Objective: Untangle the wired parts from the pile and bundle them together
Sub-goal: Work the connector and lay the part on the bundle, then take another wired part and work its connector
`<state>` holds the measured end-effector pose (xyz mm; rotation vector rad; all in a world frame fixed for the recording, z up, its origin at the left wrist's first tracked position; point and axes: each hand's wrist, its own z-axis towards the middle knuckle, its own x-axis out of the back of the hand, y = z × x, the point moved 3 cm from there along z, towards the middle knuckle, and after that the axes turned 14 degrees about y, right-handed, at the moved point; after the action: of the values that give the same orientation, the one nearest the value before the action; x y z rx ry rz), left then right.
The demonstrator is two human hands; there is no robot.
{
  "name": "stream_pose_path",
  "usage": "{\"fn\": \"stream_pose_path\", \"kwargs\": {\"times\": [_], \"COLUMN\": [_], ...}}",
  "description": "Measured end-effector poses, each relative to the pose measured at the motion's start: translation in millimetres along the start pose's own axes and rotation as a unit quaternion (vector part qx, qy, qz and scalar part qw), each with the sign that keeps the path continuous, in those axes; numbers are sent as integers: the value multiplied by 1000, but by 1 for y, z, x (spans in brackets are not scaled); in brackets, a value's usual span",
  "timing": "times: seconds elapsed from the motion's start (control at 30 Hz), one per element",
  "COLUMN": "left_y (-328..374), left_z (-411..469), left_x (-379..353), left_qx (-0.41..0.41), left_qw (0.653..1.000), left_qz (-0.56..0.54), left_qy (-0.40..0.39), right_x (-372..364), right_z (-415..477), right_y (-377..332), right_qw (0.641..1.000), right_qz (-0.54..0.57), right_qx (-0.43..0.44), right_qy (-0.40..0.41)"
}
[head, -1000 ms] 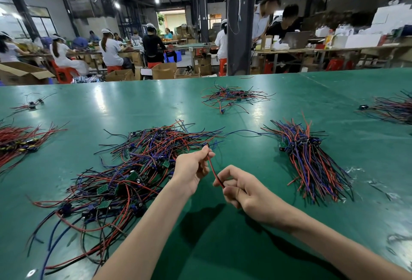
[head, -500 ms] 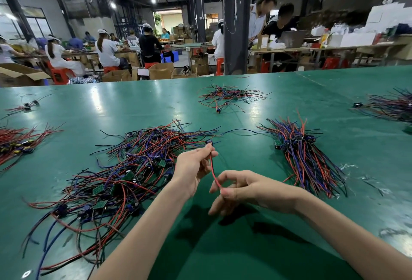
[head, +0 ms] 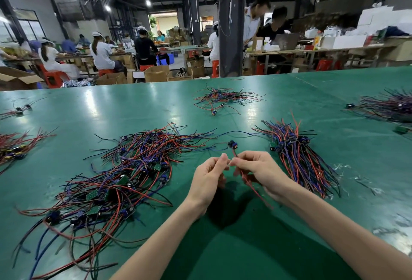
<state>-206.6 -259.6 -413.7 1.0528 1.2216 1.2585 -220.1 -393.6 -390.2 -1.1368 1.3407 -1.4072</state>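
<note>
Now the right hand [head: 259, 171] has taken the red wire [head: 249, 181].

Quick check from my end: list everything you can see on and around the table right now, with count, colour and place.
Tangled pile: one, red, blue and black wires with green boards, left of the hands.
Sorted bundle: one, same colours, right of the hands.
Small pile: one, far centre.
Edge piles: two at the left edge, one at the right edge.
Table: one, green.
Workers: several, seated at benches behind.
Pillar: one, dark, behind the table.
Wired part: one, red lead with dark connector, held up.
Left hand: pinching.
Right hand: gripping the red lead.
</note>
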Motion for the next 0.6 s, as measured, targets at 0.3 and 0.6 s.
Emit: {"fn": "stream_pose_path", "kwargs": {"times": [0.3, 0.6], "left_y": [-6, -6], "left_z": [0, 0], "left_x": [3, 2], "left_qx": [-2, 7], "left_qw": [1000, 1000], "left_qz": [15, 9], "left_qy": [15, 11], "right_x": [79, 129], "right_z": [59, 48], "right_y": [-59, -13], "right_qw": [977, 957], "right_qz": [-40, -238], "right_qx": [117, -94], "right_qy": [175, 135]}}
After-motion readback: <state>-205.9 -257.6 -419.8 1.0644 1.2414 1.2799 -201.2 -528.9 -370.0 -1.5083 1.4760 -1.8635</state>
